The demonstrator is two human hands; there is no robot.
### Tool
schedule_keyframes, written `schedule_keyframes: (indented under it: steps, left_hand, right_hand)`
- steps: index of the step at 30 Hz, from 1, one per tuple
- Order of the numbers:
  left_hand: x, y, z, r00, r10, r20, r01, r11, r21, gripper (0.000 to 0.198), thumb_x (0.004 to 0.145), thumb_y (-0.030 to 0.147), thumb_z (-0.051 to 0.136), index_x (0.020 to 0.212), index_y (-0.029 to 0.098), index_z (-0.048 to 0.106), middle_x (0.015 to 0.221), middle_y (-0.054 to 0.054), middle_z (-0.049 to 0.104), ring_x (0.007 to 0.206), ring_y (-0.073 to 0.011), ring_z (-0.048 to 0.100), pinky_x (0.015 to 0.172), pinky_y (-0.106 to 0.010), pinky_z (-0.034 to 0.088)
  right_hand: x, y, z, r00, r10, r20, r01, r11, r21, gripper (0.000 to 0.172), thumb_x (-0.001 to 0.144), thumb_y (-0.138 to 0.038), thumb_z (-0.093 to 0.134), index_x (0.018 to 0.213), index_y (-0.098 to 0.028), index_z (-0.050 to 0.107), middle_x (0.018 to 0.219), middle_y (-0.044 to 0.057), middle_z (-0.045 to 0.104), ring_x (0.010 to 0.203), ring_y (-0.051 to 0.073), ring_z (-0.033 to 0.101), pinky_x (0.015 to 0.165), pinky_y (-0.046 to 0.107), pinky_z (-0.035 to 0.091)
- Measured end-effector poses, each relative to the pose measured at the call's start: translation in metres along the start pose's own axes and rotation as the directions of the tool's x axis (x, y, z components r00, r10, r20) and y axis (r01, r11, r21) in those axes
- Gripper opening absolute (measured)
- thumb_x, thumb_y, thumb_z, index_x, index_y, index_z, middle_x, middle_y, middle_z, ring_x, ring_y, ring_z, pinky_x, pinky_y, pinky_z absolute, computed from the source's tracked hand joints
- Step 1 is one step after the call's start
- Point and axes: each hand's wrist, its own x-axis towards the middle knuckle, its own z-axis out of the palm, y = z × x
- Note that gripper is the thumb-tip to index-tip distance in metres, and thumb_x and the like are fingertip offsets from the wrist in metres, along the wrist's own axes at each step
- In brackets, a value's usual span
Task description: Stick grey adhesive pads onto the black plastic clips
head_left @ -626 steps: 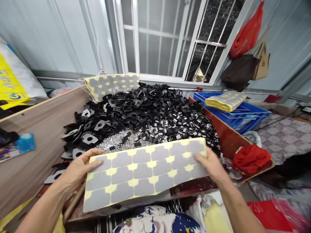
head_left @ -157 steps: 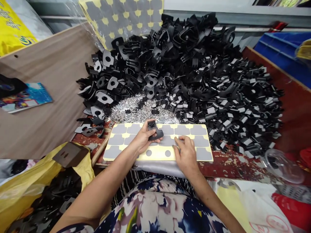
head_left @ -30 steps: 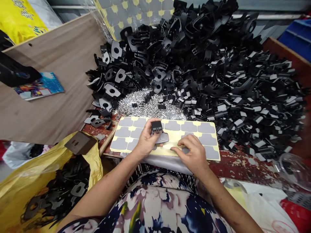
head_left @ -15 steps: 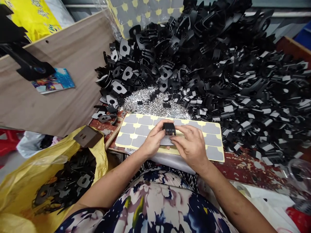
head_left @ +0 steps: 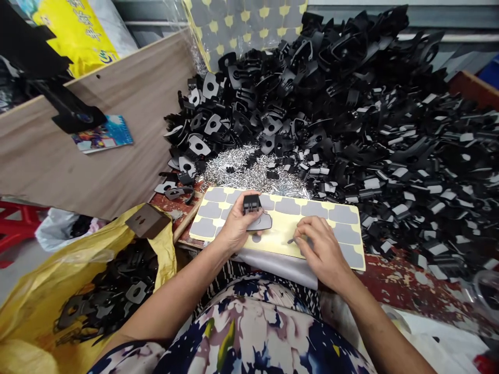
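Observation:
My left hand (head_left: 237, 224) is closed around a black plastic clip part (head_left: 251, 203), which has a slotted block on top and a flat grey face (head_left: 262, 222) towards me. To its right, my right hand (head_left: 316, 243) hovers low with thumb and forefinger pinched together. A small dark scrap (head_left: 290, 241) sticks out from those fingertips, too small to name. Both hands are over a yellow-backed sheet of grey stickers (head_left: 287, 205); a bare yellow patch shows between them.
Behind the sheet lies a heap of small silver pins (head_left: 249, 171). A large pile of black clip parts (head_left: 331, 104) rises behind it and spreads right. On the left are a wooden board (head_left: 136, 104) and a yellow bag (head_left: 23, 311) with black parts inside.
My hands have moved apart: the right has come off the clip part and shifted right and down with a small dark scrap. The left has moved slightly left, still holding the clip part.

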Motion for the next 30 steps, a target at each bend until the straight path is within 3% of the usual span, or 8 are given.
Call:
schedule_keyframes:
  steps: [4, 9, 13, 18, 20, 22, 25, 30]
  left_hand:
    - [-0.009, 0.005, 0.008, 0.998, -0.05, -0.033, 0.05, 0.999, -0.01, 0.066, 0.069, 0.029, 0.096, 0.122, 0.025, 0.058, 0.082, 0.004, 0.061, 0.051, -0.0106, 0.058, 0.035, -0.018, 0.043]
    - [-0.014, 0.013, 0.013, 0.999, -0.027, 0.025, 0.026, 0.999, 0.036, 0.072, 0.068, 0.028, 0.096, 0.127, 0.024, 0.055, 0.083, 0.003, 0.063, 0.051, -0.0089, 0.055, 0.037, -0.017, 0.041]
    - [-0.025, 0.012, 0.007, 0.987, -0.117, 0.112, 0.089, 0.968, 0.235, 0.074, 0.068, 0.018, 0.09, 0.131, 0.026, 0.051, 0.097, 0.0, 0.066, 0.065, -0.0114, 0.06, 0.048, -0.019, 0.048]
    - [-0.013, 0.049, -0.008, 0.862, -0.459, 0.214, 0.278, 0.782, 0.558, 0.064, 0.07, 0.011, 0.075, 0.13, 0.024, 0.057, 0.106, -0.005, 0.068, 0.078, -0.0173, 0.065, 0.057, -0.025, 0.053]
    - [0.012, 0.095, -0.016, 0.921, -0.367, 0.13, 0.243, 0.802, 0.546, 0.063, 0.073, 0.014, 0.079, 0.131, 0.023, 0.056, 0.108, -0.009, 0.072, 0.088, -0.0232, 0.071, 0.067, -0.032, 0.059]
    - [0.04, 0.15, -0.022, 1.0, 0.012, 0.015, -0.017, 0.923, 0.384, 0.063, 0.077, 0.017, 0.081, 0.133, 0.027, 0.053, 0.104, -0.006, 0.074, 0.1, -0.0265, 0.074, 0.077, -0.04, 0.061]
    - [0.065, 0.203, -0.027, 0.925, 0.362, -0.115, -0.337, 0.922, 0.193, 0.027, 0.095, 0.036, 0.069, 0.119, 0.028, 0.061, 0.112, -0.009, 0.073, 0.132, -0.0345, 0.064, 0.074, -0.041, 0.053]
    - [0.056, 0.143, -0.014, 0.997, 0.048, -0.068, -0.026, 0.954, 0.299, 0.03, 0.093, 0.013, 0.068, 0.12, 0.028, 0.066, 0.093, 0.001, 0.079, 0.093, -0.0187, 0.073, 0.076, -0.035, 0.062]
  right_hand:
    - [0.017, 0.01, 0.023, 0.993, 0.104, 0.048, -0.084, 0.946, -0.313, 0.014, 0.095, -0.017, 0.058, 0.104, -0.021, 0.069, 0.1, 0.01, 0.065, 0.097, 0.031, 0.058, 0.085, 0.046, 0.043]
    - [0.021, 0.015, 0.027, 0.999, 0.046, -0.005, -0.045, 0.923, -0.382, 0.08, 0.095, -0.016, 0.058, 0.168, -0.015, 0.026, 0.107, 0.012, 0.069, 0.091, 0.032, 0.061, 0.079, 0.045, 0.047]
    - [0.021, 0.011, 0.014, 0.999, 0.019, 0.035, -0.003, 0.907, -0.422, 0.058, 0.096, -0.011, 0.059, 0.153, -0.018, 0.053, 0.11, 0.013, 0.073, 0.097, 0.031, 0.066, 0.085, 0.046, 0.048]
    - [0.032, 0.012, -0.012, 0.973, 0.042, 0.228, 0.033, 0.947, -0.318, 0.019, 0.098, -0.021, 0.069, 0.115, -0.025, 0.078, 0.103, 0.006, 0.078, 0.099, 0.026, 0.07, 0.085, 0.039, 0.047]
    - [0.045, 0.028, -0.031, 0.966, 0.111, 0.233, -0.053, 0.969, -0.24, 0.014, 0.1, -0.024, 0.068, 0.106, -0.028, 0.08, 0.098, 0.001, 0.079, 0.091, 0.022, 0.072, 0.081, 0.033, 0.047]
    - [0.063, 0.053, -0.054, 0.971, 0.222, 0.093, -0.196, 0.952, -0.234, 0.017, 0.101, -0.023, 0.064, 0.101, -0.028, 0.08, 0.101, 0.0, 0.081, 0.089, 0.02, 0.072, 0.078, 0.031, 0.047]
    - [0.095, 0.095, -0.084, 0.902, 0.361, -0.238, -0.423, 0.853, -0.307, 0.016, 0.099, -0.02, 0.063, 0.107, -0.023, 0.077, 0.106, 0.005, 0.08, 0.095, 0.023, 0.071, 0.081, 0.032, 0.047]
    - [0.132, 0.132, -0.084, 0.857, 0.38, -0.346, -0.492, 0.804, -0.335, 0.035, 0.092, -0.018, 0.069, 0.127, -0.017, 0.066, 0.096, 0.007, 0.078, 0.096, 0.029, 0.068, 0.084, 0.037, 0.046]
